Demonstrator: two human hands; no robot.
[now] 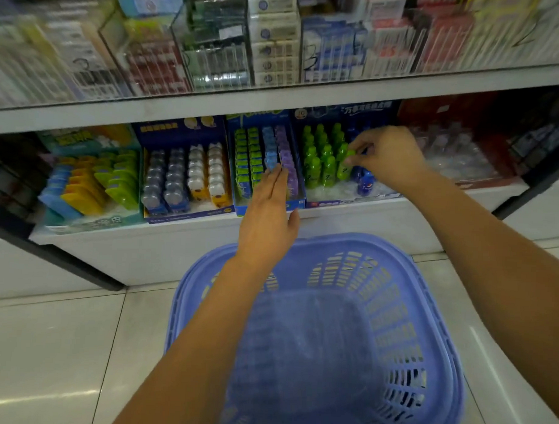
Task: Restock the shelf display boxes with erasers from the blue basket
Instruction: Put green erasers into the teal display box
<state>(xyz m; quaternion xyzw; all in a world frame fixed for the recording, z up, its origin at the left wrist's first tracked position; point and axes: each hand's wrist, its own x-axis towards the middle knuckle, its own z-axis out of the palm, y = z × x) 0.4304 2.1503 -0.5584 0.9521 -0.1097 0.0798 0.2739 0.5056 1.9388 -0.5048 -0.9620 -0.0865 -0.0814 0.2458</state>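
One blue basket, two hands, left hand and right hand, two shelves, four display boxes of erasers, one red box.

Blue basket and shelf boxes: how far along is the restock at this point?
Done: the blue basket looks empty, though blurred, and most display rows look full. In hand: the right hand pinches a green bottle-shaped eraser over the bottle-eraser box, while the left hand touches the neighbouring box with straight fingers. Left: seating that eraser; the blue column beside it looks sparse.
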